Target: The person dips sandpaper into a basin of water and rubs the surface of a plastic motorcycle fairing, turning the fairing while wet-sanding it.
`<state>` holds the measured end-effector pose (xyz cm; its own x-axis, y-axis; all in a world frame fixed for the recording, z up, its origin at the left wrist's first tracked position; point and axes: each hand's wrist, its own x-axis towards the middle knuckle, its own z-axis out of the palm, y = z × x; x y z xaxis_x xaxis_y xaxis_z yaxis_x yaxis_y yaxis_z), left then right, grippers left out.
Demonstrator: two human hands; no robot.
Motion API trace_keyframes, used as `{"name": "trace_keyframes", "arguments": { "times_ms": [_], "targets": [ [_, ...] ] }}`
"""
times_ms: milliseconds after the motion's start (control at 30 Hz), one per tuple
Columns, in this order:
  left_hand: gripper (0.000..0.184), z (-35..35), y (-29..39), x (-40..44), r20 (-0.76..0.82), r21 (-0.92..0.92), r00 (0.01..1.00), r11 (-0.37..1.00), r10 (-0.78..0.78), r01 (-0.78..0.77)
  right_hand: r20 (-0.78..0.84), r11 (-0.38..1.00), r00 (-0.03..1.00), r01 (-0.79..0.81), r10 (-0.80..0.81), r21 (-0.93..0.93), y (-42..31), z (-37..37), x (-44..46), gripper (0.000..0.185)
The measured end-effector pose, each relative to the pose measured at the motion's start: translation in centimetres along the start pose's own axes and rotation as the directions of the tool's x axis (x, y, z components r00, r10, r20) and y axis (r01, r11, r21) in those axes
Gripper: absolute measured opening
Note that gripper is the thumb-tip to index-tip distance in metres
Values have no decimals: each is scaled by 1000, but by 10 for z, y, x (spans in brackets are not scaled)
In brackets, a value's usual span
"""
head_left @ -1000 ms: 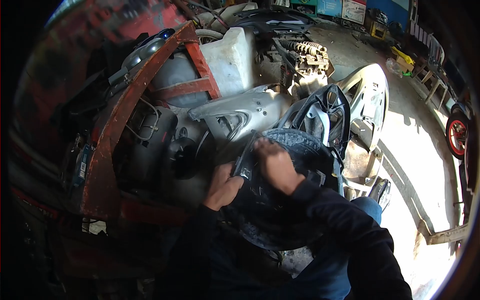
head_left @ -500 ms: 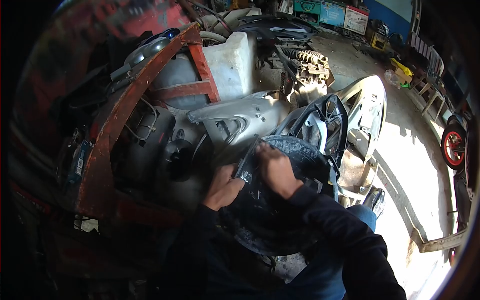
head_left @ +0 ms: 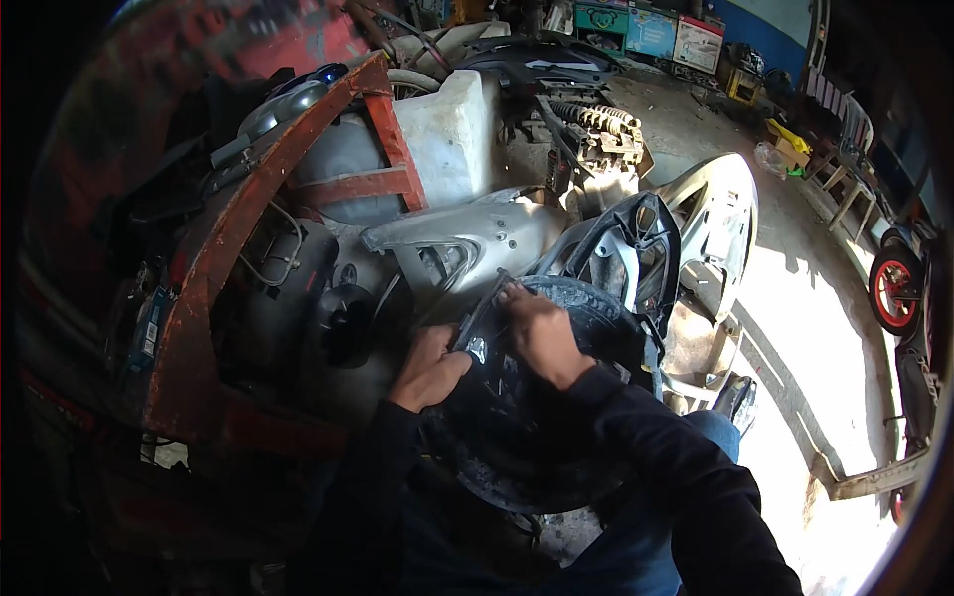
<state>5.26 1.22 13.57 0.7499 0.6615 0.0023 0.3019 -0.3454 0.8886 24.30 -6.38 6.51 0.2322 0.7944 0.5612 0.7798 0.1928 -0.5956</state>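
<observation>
My left hand (head_left: 429,370) is closed round the lower end of a dark, narrow motorcycle body panel (head_left: 481,326), thumb on top by a shiny patch. The panel slants up and away over a large black basin (head_left: 527,494), which rests around my knees. Against the panel's upper end, the fingers of my right hand (head_left: 545,336) are curled and pressed together. Whether they pinch the panel or a small item is hidden. White smears mark the basin's inside.
A grey fairing (head_left: 472,233), a black fairing (head_left: 651,248) and a pale one (head_left: 730,214) lie just beyond the basin. At left stands a rusty red metal frame (head_left: 263,194). Shock absorbers (head_left: 601,119) sit further back. A red-rimmed wheel (head_left: 894,290) is at right.
The whole view has shifted slightly left. My right hand has moved a little down along the panel's upper end, and my left hand keeps its hold.
</observation>
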Motion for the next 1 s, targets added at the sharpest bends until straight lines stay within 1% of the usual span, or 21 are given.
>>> {"name": "trace_keyframes", "arguments": {
  "times_ms": [67,100,133,200,233,267,333,367,400,433,533,567,600,667,700,733,800,833,867,933,1000],
  "targets": [
    [14,-3,0,0,26,24,1000,1000,-7,6,-30,924,932,353,-361,-148,-20,1,-14,22],
    [14,-3,3,-4,12,-3,1000,1000,13,-13,-33,934,938,340,-345,-110,-20,-6,-13,21],
    [13,-2,4,-6,-3,-29,999,999,35,-35,-6,989,992,126,-127,-83,-16,-10,-5,24],
    [13,1,3,-7,2,-36,999,998,51,-51,13,996,1000,-15,16,-89,16,-5,9,34],
    [13,-2,2,-4,18,-33,998,997,63,-62,-29,988,994,101,-105,-120,-8,-6,4,29],
    [13,-3,-1,-4,25,-28,998,998,55,-54,-100,914,914,376,-393,-153,-25,-4,-1,22],
    [13,-3,-7,-1,13,-3,997,997,78,-78,-41,917,921,382,-388,-112,-26,-4,-11,20],
    [13,-3,-4,-1,12,-8,997,997,77,-77,10,979,983,181,-181,-92,-19,-12,0,22],
    [13,-2,-1,0,30,-4,998,998,62,-62,68,996,997,-27,32,-83,-13,-19,11,24],
    [14,-3,2,2,46,5,998,999,52,-53,69,996,997,-21,27,-86,-15,-18,8,24],
    [14,-5,-5,3,51,-25,996,997,68,-67,12,906,919,389,-393,-168,-34,-5,-17,18],
    [14,-5,-3,5,46,-27,996,997,77,-75,-35,921,926,370,-376,-126,-31,-8,-13,16],
    [14,-6,-1,4,56,-26,996,998,66,-65,-8,969,975,218,-221,-116,-21,-12,-5,20],
    [15,-3,-1,1,57,-25,997,998,56,-54,59,997,998,15,-10,-82,0,-23,19,24],
    [14,-1,-1,0,30,-54,998,997,52,-50,-94,974,984,136,-154,-180,-8,-12,8,25],
    [13,-1,-2,1,4,-84,999,995,47,-46,-3,951,969,241,-246,-192,-25,-13,-2,26],
    [13,0,-9,1,-12,-68,999,997,42,-43,-19,880,900,421,-435,-219,-34,-4,-20,26],
    [13,0,-10,4,-28,-46,998,998,52,-53,-11,926,945,318,-327,-202,-29,-8,-11,26],
    [13,2,-8,1,-22,-51,999,998,44,-45,0,989,996,89,-90,-120,-20,-10,-1,25],
    [14,-1,3,5,-1,-30,997,996,80,-80,-16,987,1000,10,-13,-160,-9,-1,2,25],
    [14,0,-4,5,-1,-16,997,997,74,-74,36,898,934,351,-354,-264,-40,0,-22,27]
  ]
}}
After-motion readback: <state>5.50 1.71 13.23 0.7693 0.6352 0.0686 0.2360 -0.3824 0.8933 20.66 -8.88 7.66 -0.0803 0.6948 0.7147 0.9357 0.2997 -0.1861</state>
